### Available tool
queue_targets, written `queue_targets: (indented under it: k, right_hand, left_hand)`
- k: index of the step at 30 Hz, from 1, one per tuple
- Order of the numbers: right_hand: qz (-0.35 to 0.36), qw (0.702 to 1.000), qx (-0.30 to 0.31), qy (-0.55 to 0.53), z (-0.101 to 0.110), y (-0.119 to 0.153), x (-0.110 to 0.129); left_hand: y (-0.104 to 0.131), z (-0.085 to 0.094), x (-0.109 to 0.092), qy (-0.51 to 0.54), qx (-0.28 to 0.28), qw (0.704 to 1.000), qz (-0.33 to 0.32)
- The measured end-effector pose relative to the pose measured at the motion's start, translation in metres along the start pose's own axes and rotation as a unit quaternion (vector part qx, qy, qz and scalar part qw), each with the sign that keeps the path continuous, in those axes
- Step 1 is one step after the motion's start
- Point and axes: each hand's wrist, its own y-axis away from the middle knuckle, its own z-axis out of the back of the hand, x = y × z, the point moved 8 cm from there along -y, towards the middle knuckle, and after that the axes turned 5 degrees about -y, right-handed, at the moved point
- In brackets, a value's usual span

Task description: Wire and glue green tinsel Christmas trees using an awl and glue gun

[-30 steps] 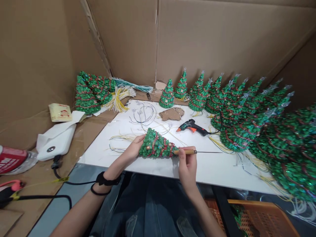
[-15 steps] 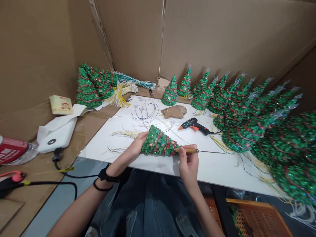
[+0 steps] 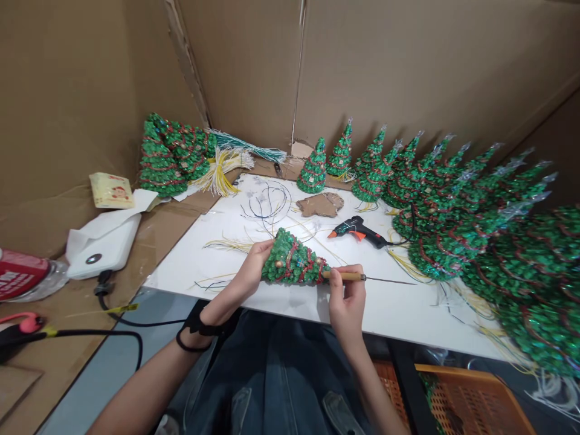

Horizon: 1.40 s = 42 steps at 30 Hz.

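A small green Christmas tree (image 3: 294,261) with red garland lies sideways over the white board (image 3: 281,308), its tip towards the right. My left hand (image 3: 254,263) grips it at the base, with some fingers hidden behind it. My right hand (image 3: 348,296) is closed on the wooden handle of an awl (image 3: 347,276). The awl's thin metal shaft points right, away from the tree, while the handle's end is at the tree's tip. Thin wires (image 3: 226,243) spread out on the board beside my left hand.
A black glue gun (image 3: 360,231) and a piece of cardboard (image 3: 321,205) lie beyond the held tree. Several finished trees (image 3: 453,241) crowd the right side. More trees (image 3: 163,157) and wire bundles (image 3: 224,169) stand back left. An orange basket (image 3: 480,393) is below right.
The view has shifted very slightly. Both hands keep their hold on the tree and the awl, almost unmoved.
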Motion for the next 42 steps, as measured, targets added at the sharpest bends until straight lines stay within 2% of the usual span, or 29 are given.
queue_targets:
  k: [11, 17, 21, 24, 26, 28, 30, 34, 36, 42]
  right_hand:
    - [-0.006, 1.0, 0.012, 0.0, -0.003, 0.0, 0.001]
    - [-0.021, 0.998, -0.052, -0.04, 0.006, 0.003, -0.003]
    - [-0.033, 0.996, -0.065, -0.058, 0.011, 0.004, -0.006]
    - [-0.047, 0.996, -0.035, -0.062, 0.014, 0.004, -0.008]
    - [-0.045, 0.998, 0.022, -0.045, 0.012, 0.005, -0.007]
    - [-0.006, 0.997, 0.08, -0.003, 0.009, 0.006, -0.001]
    - [0.068, 0.989, 0.118, 0.055, 0.006, 0.008, 0.01]
    - [0.211, 0.957, 0.145, 0.136, -0.003, 0.016, 0.025]
    - [0.24, 0.949, 0.145, 0.146, -0.006, 0.018, 0.024]
    - [0.263, 0.939, 0.137, 0.173, -0.013, 0.022, 0.012]
  left_hand:
    - [0.001, 0.009, 0.001, 0.006, -0.05, 0.998, -0.027]
    - [0.002, 0.01, 0.003, -0.003, -0.058, 0.998, -0.036]
    - [0.003, 0.009, 0.001, 0.0, -0.057, 0.998, -0.04]
    - [0.003, 0.007, -0.002, -0.001, -0.049, 0.998, -0.033]
    - [0.004, 0.006, -0.003, -0.002, -0.043, 0.999, -0.026]
    - [0.004, 0.005, -0.004, -0.001, -0.04, 0.999, -0.017]
    - [0.005, 0.004, -0.005, 0.002, -0.04, 0.999, -0.007]
    - [0.003, 0.001, -0.005, 0.01, -0.037, 0.999, 0.014]
    - [0.003, 0.0, -0.005, 0.013, -0.036, 0.999, 0.021]
    - [0.003, -0.001, -0.004, 0.025, -0.044, 0.999, 0.017]
